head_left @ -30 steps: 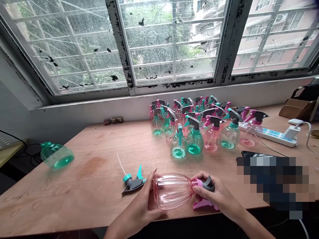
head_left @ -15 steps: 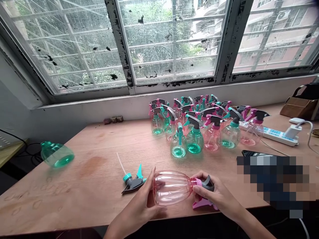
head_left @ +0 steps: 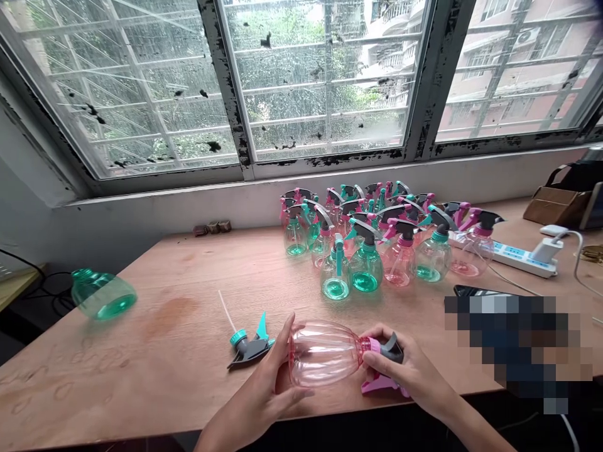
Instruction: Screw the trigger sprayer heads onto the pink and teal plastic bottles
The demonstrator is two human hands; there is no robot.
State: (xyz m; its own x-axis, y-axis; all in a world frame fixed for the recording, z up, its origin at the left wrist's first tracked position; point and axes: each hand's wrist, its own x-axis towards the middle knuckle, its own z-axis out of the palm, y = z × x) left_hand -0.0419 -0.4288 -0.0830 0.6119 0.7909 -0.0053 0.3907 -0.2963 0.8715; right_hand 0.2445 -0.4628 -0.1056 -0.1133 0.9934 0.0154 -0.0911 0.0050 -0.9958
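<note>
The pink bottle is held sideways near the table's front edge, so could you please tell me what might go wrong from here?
If the right grip slackened, the pink bottle might slip over the front edge of the table, since the left grip is spread wide at its base.
The loose spray head lies beside the left grip, so it could be knocked.
The green bottle is near the table's left edge, where a bump might send it off.

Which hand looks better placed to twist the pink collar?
Probably the right hand: its fingers are at the pink collar, while the left hand cups the base end of the pink bottle.
</note>
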